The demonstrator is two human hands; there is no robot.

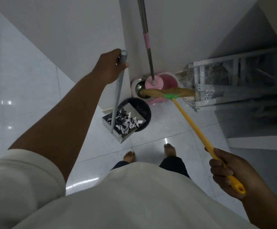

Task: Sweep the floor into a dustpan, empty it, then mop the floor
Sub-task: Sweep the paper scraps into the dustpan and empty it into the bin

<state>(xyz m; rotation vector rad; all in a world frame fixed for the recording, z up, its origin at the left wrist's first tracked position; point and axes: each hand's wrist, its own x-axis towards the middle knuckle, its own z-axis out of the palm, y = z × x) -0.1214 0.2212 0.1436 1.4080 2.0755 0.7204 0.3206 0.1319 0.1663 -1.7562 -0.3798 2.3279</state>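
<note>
My left hand (110,66) grips the top of a long grey handle (118,95) of a metal dustpan (116,131). The pan holds several torn paper scraps (128,122) and overlaps the rim of a black bin (144,109). My right hand (227,171) grips the end of a yellow broom handle (194,124). The straw broom head (167,93), bound with a green collar, lies across a pink mop bucket (169,78). A mop (148,52) with a steel and pink pole stands in that bucket against the wall.
A white wall corner (124,38) rises just behind the bin. A metal frame wrapped in plastic (217,80) lies to the right of the bucket. My bare feet (169,149) stand on glossy white floor tiles (159,123). A grey step (258,142) runs along the right.
</note>
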